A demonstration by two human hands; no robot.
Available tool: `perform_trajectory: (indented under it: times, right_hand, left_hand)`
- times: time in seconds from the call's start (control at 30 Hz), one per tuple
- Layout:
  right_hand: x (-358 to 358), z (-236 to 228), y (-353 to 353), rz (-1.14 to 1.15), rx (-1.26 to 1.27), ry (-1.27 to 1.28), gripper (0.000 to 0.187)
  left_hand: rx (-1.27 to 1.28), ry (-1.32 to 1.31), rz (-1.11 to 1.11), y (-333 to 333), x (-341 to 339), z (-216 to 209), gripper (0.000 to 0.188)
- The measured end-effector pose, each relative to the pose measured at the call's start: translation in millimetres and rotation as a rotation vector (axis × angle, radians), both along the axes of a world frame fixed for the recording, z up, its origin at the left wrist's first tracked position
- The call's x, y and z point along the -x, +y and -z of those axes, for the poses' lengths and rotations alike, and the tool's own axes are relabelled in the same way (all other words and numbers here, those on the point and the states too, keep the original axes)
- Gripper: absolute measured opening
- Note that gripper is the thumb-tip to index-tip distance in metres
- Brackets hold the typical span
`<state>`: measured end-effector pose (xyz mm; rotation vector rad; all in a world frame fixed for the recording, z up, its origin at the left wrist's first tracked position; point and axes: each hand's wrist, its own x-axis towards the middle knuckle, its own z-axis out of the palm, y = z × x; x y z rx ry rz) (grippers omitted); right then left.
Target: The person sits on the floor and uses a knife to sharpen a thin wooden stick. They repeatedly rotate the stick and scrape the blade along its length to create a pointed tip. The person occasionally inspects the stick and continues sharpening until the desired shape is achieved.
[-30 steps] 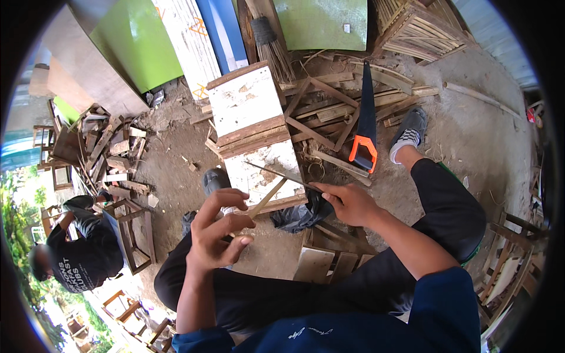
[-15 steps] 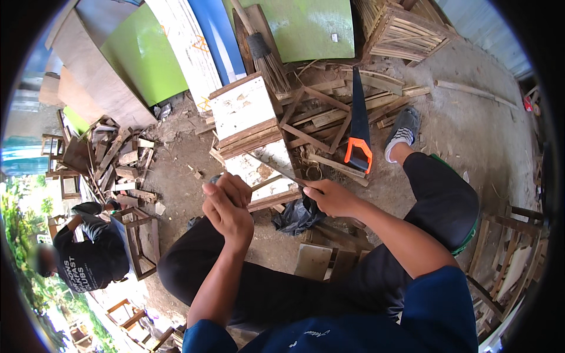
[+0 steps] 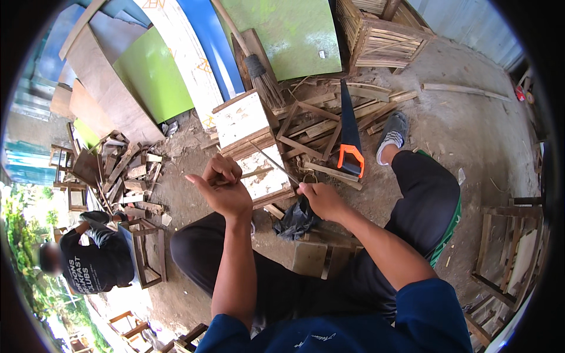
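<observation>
My left hand [image 3: 223,185] is raised over the near left of a low wooden bench [image 3: 240,123], its fingers curled and its thumb stretched out to the left. From those fingers a thin wooden stick [image 3: 257,173] appears to stick out to the right. The fingers of my right hand [image 3: 319,199] are closed round the near end of a long, thin, dark blade [image 3: 274,160]. That blade points up and left above the bench's pale, worn top; whether it is a knife or a file I cannot tell. Its tip lies beyond the stick, and the two look apart.
A handsaw [image 3: 351,135] with an orange handle leans on scrap wood strips [image 3: 318,126] beside my foot. A black plastic bag [image 3: 296,220] lies below the bench. A broom [image 3: 259,73] stands behind it. Left are a wood pile [image 3: 126,173] and a seated person [image 3: 97,256].
My left hand has moved up and turned, its thumb now pointing out left. The blade is steeper and its tip farther from the left fingers. The whole view has shifted slightly.
</observation>
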<state>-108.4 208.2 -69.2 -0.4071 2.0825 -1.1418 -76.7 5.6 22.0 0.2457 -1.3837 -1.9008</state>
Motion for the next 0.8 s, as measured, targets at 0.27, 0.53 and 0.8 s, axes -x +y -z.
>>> perform_trajectory:
  times: [0.27, 0.53, 0.8]
  right_hand:
    - [7.0, 0.2, -4.2, -0.07, 0.02, 0.012, 0.064]
    - [4.9, -8.5, -20.3, -0.09, 0.139, -0.126, 0.056]
    - [9.8, -15.5, -33.5, -0.153, 0.215, -0.071, 0.048]
  left_hand:
    - [-0.03, -0.036, 0.055, 10.5, -1.1, 16.2, 0.077]
    - [-0.005, 0.003, -0.144, 12.1, -7.7, 28.5, 0.068]
    - [0.058, -0.027, -0.153, 25.7, -8.4, 26.5, 0.068]
